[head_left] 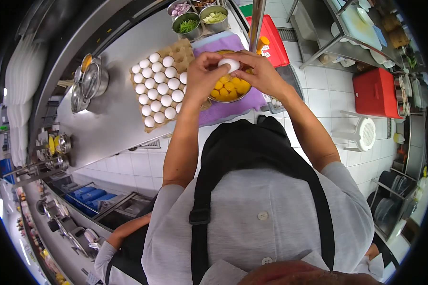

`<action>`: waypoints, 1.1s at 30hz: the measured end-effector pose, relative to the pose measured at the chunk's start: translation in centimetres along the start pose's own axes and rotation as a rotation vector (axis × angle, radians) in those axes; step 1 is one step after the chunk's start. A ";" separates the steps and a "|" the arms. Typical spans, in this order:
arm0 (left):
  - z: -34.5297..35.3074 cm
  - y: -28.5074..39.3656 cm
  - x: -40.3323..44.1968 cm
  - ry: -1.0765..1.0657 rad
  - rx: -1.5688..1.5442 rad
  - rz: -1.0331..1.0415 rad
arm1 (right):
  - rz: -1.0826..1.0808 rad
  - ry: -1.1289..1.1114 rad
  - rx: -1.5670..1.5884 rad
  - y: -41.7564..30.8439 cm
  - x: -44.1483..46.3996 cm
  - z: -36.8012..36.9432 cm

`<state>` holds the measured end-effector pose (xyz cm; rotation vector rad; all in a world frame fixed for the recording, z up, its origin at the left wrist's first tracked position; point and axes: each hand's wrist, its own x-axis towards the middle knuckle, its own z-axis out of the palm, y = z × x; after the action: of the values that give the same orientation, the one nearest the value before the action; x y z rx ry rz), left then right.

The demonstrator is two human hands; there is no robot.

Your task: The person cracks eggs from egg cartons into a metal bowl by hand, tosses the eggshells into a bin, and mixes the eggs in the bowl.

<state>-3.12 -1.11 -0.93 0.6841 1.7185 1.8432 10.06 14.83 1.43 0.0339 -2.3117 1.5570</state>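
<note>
A white egg (229,64) is held between the fingers of my left hand (207,73) and my right hand (260,71). Whether its shell is cracked I cannot tell. Right below my hands is a metal bowl (229,101) with several yellow yolks (230,87) in it; my hands cover its far part. The bowl rests on a purple cloth (254,100). To the left, a cardboard egg tray (178,53) carries rows of white eggs (162,89), with bare hollows at its far right corner.
Metal containers of chopped green vegetable (187,25) and pale diced vegetable (215,18) stand at the back. Lidded pots (94,80) sit left on the steel counter (116,121). A metal post (257,28) rises behind my hands. A white stool (364,134) stands right; another person's arm (128,229) shows lower left.
</note>
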 end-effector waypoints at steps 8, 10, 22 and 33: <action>2.1 -0.3 -1.6 -0.178 -0.064 0.014 | 0.091 -0.030 -0.186 -1.7 -2.8 -1.9; 1.6 -1.2 -1.3 -0.073 0.048 0.004 | 0.092 -0.030 -0.245 -0.3 -3.4 -2.4; 1.4 -0.7 0.3 -0.140 -0.120 -0.348 | 0.028 0.055 -0.194 1.4 -1.1 0.4; -0.1 -2.6 0.7 -0.168 0.009 -0.300 | -0.034 0.020 -0.406 3.3 -1.1 0.4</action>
<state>-3.60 -0.52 -3.51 0.5344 1.6221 1.5291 10.31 15.56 -2.01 -0.0436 -2.5498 1.0414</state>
